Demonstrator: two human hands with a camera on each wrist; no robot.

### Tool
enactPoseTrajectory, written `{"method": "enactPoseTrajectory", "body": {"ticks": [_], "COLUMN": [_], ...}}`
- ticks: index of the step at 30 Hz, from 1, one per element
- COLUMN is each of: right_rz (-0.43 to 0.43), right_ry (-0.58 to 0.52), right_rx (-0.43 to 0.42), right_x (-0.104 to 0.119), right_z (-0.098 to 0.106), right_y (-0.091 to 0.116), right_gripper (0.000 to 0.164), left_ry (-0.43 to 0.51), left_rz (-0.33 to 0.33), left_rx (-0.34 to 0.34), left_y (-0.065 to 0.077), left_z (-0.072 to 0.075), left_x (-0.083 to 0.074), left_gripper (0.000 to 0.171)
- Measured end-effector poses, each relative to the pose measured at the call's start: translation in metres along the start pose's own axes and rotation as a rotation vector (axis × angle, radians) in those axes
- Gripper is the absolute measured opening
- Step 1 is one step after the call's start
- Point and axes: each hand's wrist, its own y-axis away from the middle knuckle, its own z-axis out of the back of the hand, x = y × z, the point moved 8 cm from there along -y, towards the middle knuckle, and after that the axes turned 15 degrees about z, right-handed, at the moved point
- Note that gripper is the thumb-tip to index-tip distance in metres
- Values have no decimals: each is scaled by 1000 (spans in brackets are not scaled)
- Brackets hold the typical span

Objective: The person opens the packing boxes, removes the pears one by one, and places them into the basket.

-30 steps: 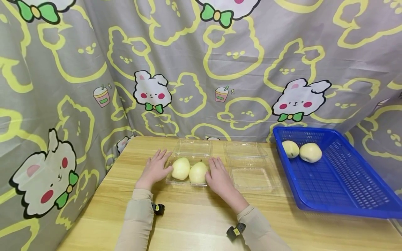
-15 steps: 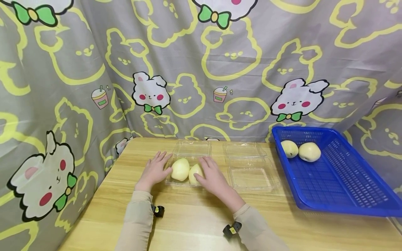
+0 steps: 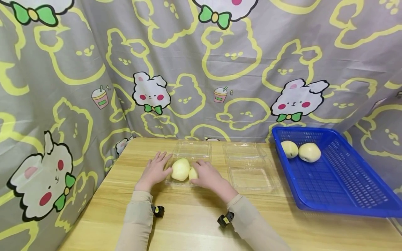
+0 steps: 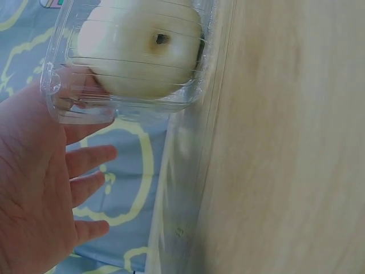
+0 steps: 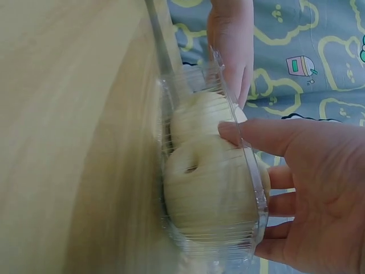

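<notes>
Two pale yellow pears sit side by side in a clear plastic clamshell box (image 3: pixel 176 182), its lid (image 3: pixel 193 148) folded back behind. My left hand (image 3: pixel 154 173) rests at the box's left side with fingers extended; in the left wrist view its thumb lies along the box wall beside the left pear (image 3: pixel 180 169). My right hand (image 3: pixel 208 176) reaches over the right pear (image 3: pixel 192 174) and grips it, thumb on the near side and fingers on the far side. That hand hides most of the pear in the head view. Through the clear wall, the right wrist view shows both pears (image 5: pixel 211 188).
Just right of my right hand lies a second clear clamshell box (image 3: pixel 252 177), lid folded back. A blue plastic basket (image 3: pixel 333 204) stands farther right, holding two more pears (image 3: pixel 309 152). A patterned curtain (image 3: pixel 188 52) hangs along the table's back and left.
My right hand has moved left from the box's right side onto the right pear and now grips it. My left hand has stayed at the left side.
</notes>
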Motion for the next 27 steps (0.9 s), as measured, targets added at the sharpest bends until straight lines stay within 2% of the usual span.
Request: {"method": "enactPoseTrajectory", "body": {"ticks": [7, 13, 27], "right_rz": [15, 19, 96], "right_ry": [9, -28, -38], "right_rx": [95, 155, 167], "right_x": [-4, -6, -1], "right_z": [-6, -10, -3], "right_y": [-10, -17, -22], "right_gripper": [71, 70, 61], "left_ry": [5, 13, 13], "left_rz": [9, 22, 41], "left_rx": [11, 24, 42], "left_y": [-1, -1, 0], "left_z": [-1, -2, -4], "left_x": [2, 2, 2], "left_gripper": [61, 61, 61]}}
